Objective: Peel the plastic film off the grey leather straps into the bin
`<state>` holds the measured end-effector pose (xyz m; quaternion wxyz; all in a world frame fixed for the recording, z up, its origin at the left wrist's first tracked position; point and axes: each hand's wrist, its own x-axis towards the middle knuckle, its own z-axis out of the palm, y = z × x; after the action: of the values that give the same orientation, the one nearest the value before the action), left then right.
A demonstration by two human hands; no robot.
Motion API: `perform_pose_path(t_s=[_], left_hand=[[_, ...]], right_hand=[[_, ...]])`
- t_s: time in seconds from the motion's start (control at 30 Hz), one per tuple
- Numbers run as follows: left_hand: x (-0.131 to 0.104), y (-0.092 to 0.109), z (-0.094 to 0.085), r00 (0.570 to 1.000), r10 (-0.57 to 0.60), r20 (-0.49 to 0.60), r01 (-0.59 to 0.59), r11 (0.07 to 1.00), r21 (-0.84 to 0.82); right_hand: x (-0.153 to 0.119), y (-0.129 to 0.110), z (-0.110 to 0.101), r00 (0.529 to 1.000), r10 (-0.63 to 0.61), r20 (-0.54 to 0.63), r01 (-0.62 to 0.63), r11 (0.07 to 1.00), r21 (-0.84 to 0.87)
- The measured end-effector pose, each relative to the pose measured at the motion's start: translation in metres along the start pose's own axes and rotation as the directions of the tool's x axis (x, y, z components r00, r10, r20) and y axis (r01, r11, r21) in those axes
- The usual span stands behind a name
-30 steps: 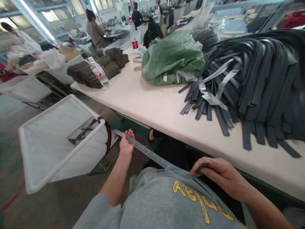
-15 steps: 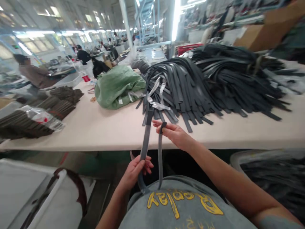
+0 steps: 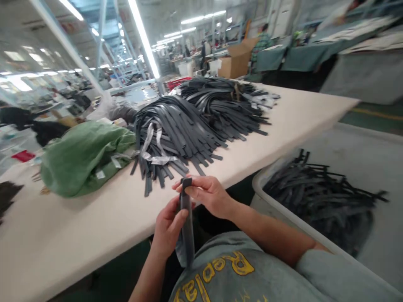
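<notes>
A dark grey fabric strip (image 3: 187, 226) hangs in a loop in front of my body, its two ends brought together at the top. My right hand (image 3: 209, 193) pinches the strip near its upper ends. Just below and to the left, my left hand (image 3: 169, 225) grips the same strip, thumb lying on its front face. Beyond my hands, a large heap of similar dark strips (image 3: 176, 126) lies on the pale table (image 3: 103, 222), ends fanned toward me. White tape-like pieces (image 3: 161, 160) rest on the heap's near left part.
Left of the heap sits a green cloth bundle (image 3: 85, 157). A large pale bin (image 3: 315, 235) with dark strips inside stands at the right, below the table edge. At the back are a cardboard box (image 3: 236, 58) and a person in a checked top (image 3: 262, 40).
My view has turned right, bringing the bin into sight. My hands have come together, and the strip's two ends, earlier apart, now meet under my right hand.
</notes>
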<state>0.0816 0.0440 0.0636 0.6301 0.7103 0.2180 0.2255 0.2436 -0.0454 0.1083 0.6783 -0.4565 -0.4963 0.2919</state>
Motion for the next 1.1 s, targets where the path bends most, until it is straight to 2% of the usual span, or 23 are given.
perform_pose_path(t_s=[0.07, 0.13, 0.23, 0.3, 0.37, 0.43, 0.47, 0.53, 0.6, 0.67, 0.73, 0.77, 0.83, 0.87, 0.93, 1.0, 1.1], left_hand=[[0.005, 0.0, 0.018, 1.0, -0.012, -0.027, 0.013, 0.997, 0.071], [0.004, -0.008, 0.036, 1.0, 0.008, -0.004, -0.008, 0.993, 0.119], [0.0, -0.026, 0.059, 0.984, 0.029, 0.174, -0.059, 0.984, 0.169], [-0.001, -0.035, 0.073, 0.941, 0.008, 0.338, -0.073, 0.981, 0.182], [0.001, -0.04, 0.084, 0.878, -0.036, 0.477, -0.062, 0.98, 0.188], [0.004, -0.042, 0.092, 0.827, -0.09, 0.554, -0.023, 0.981, 0.194], [0.006, -0.043, 0.094, 0.818, -0.113, 0.564, 0.006, 0.982, 0.187], [0.009, -0.048, 0.095, 0.839, -0.155, 0.522, 0.089, 0.985, 0.149], [0.011, -0.061, 0.09, 0.878, -0.211, 0.43, 0.187, 0.977, 0.098], [0.012, -0.08, 0.082, 0.889, -0.296, 0.348, 0.291, 0.954, 0.07], [0.01, -0.102, 0.072, 0.873, -0.388, 0.294, 0.394, 0.918, 0.044], [0.008, -0.111, 0.067, 0.861, -0.43, 0.272, 0.441, 0.897, 0.021], [0.004, -0.128, 0.057, 0.84, -0.498, 0.215, 0.517, 0.855, -0.044], [0.002, -0.134, 0.052, 0.832, -0.525, 0.179, 0.544, 0.835, -0.08], [0.0, -0.143, 0.043, 0.81, -0.575, 0.117, 0.587, 0.795, -0.152], [-0.001, -0.149, 0.035, 0.772, -0.627, 0.102, 0.633, 0.745, -0.213], [0.0, -0.157, 0.029, 0.742, -0.667, 0.056, 0.655, 0.706, -0.269]], right_hand=[[-0.011, -0.004, -0.008, 0.999, -0.023, -0.046, 0.019, 0.996, -0.083], [-0.021, -0.007, -0.021, 0.997, -0.024, -0.075, 0.014, 0.99, -0.139], [-0.036, -0.014, -0.044, 0.988, -0.042, -0.151, 0.015, 0.984, -0.179], [-0.047, -0.02, -0.059, 0.969, -0.062, -0.239, 0.015, 0.981, -0.193], [-0.059, -0.025, -0.074, 0.944, -0.081, -0.321, 0.015, 0.979, -0.202], [-0.072, -0.031, -0.093, 0.917, -0.102, -0.385, 0.012, 0.973, -0.23], [-0.078, -0.034, -0.104, 0.897, -0.119, -0.425, 0.008, 0.967, -0.255], [-0.089, -0.041, -0.131, 0.826, -0.188, -0.532, -0.001, 0.942, -0.335], [-0.099, -0.051, -0.164, 0.721, -0.31, -0.62, -0.023, 0.883, -0.469], [-0.105, -0.059, -0.202, 0.63, -0.46, -0.625, -0.076, 0.765, -0.64], [-0.111, -0.061, -0.245, 0.587, -0.569, -0.576, -0.177, 0.603, -0.778], [-0.115, -0.059, -0.266, 0.588, -0.595, -0.548, -0.243, 0.516, -0.821], [-0.123, -0.049, -0.305, 0.633, -0.568, -0.526, -0.4, 0.341, -0.85], [-0.128, -0.041, -0.32, 0.658, -0.523, -0.542, -0.48, 0.264, -0.837], [-0.14, -0.022, -0.34, 0.666, -0.45, -0.595, -0.601, 0.149, -0.785], [-0.149, -0.004, -0.346, 0.65, -0.44, -0.619, -0.652, 0.096, -0.752], [-0.149, 0.016, -0.334, 0.641, -0.486, -0.593, -0.626, 0.116, -0.771]])
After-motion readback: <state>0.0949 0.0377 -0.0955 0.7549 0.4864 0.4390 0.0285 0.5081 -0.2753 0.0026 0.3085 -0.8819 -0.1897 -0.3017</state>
